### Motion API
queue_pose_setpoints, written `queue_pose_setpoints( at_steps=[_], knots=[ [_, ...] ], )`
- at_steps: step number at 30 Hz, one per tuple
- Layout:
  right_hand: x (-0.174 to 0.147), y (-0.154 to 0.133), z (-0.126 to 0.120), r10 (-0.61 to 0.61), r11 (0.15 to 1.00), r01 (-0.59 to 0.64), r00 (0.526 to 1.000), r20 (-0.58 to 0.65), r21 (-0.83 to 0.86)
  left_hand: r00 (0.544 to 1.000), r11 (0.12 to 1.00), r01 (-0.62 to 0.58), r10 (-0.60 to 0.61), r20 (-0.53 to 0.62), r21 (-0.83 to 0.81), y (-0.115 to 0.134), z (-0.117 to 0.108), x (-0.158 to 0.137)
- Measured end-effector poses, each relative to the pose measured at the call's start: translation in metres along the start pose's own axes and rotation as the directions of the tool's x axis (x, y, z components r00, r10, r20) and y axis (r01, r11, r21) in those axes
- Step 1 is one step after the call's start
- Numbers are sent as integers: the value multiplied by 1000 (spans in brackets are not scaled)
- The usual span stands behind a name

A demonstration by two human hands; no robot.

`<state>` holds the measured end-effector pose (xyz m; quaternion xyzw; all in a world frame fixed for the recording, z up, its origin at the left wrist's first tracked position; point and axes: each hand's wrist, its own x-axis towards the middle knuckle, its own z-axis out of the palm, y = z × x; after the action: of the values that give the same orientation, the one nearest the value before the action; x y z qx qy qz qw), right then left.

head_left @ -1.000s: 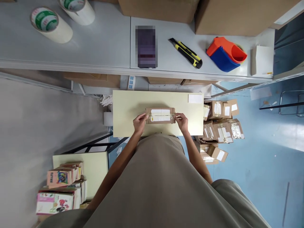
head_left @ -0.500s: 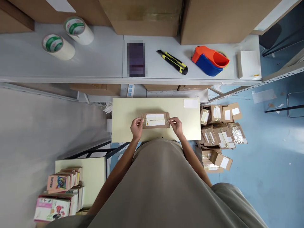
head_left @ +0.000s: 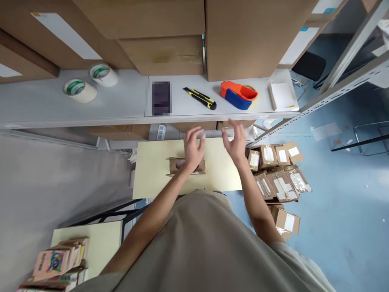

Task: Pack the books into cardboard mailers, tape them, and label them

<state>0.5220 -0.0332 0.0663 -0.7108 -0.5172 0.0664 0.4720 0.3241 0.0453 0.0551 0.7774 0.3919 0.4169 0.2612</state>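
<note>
A small cardboard box (head_left: 174, 167) lies on the pale yellow table (head_left: 148, 178), its top open and its flaps raised along the long edges. My left hand (head_left: 193, 148) hangs above the right part of the box and hides some of it. Its fingers are apart and hold nothing. To the right, my right hand (head_left: 236, 144) is raised over the table's right side, fingers spread, nothing in them. Both hands are near the front edge of the grey shelf (head_left: 121, 109). What lies inside the box is hard to make out.
On the shelf are tape rolls (head_left: 80, 91), a yellow-black utility knife (head_left: 200, 98), an orange-blue tape dispenser (head_left: 239, 95) and a stack of white paper (head_left: 283, 96). Large cartons (head_left: 258, 36) stand behind. Packed boxes (head_left: 281, 184) are piled at right, books (head_left: 57, 261) at lower left.
Both hands held the ends of a taped, labelled box before. Now they are off it and raised towards the shelf, and the box on the table shows an open top. The view has tilted upward.
</note>
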Motion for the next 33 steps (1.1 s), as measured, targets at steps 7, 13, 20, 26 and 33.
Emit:
queue_pose_setpoints(
  at_steps=[7,13,20,26,33],
  knots=[
    [123,19,-29,-108,925,102,994,4,-367,972,959,-234,229,-50,-158,69,50,85],
    [146,53,-7,-99,909,97,995,16,-406,978,956,-208,205,-34,-207,81,49,74],
    [150,49,-12,70,898,-42,996,48,-438,998,967,-45,56,37,-251,63,23,22],
    [58,15,-13,132,964,-118,990,41,-240,987,931,153,-129,95,-331,48,-15,-35],
    [-89,-70,26,190,856,-321,925,330,406,947,863,320,-296,122,-391,31,-61,-92]
  ],
)
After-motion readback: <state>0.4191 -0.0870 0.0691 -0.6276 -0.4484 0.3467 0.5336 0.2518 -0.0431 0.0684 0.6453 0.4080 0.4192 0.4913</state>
